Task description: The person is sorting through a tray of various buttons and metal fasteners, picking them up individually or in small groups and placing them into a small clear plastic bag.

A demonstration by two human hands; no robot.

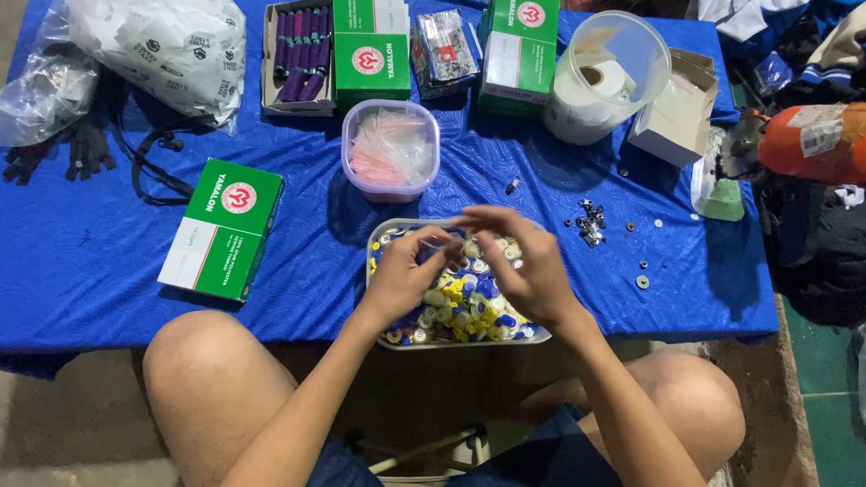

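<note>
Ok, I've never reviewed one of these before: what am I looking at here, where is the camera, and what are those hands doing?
There is no machine here. A seated person wears a camera on the head, so the single picture looks down over their knees at a low table with a blue cloth. The left hand and right hand meet above a metal tray full of small yellow, white and blue pieces. The fingers seem to pinch something tiny; what it is cannot be made out. Around the tray lie green and white boxes, a lidded tub of pink items, a clear jug, a box of purple tubes and loose metal bits.
</note>
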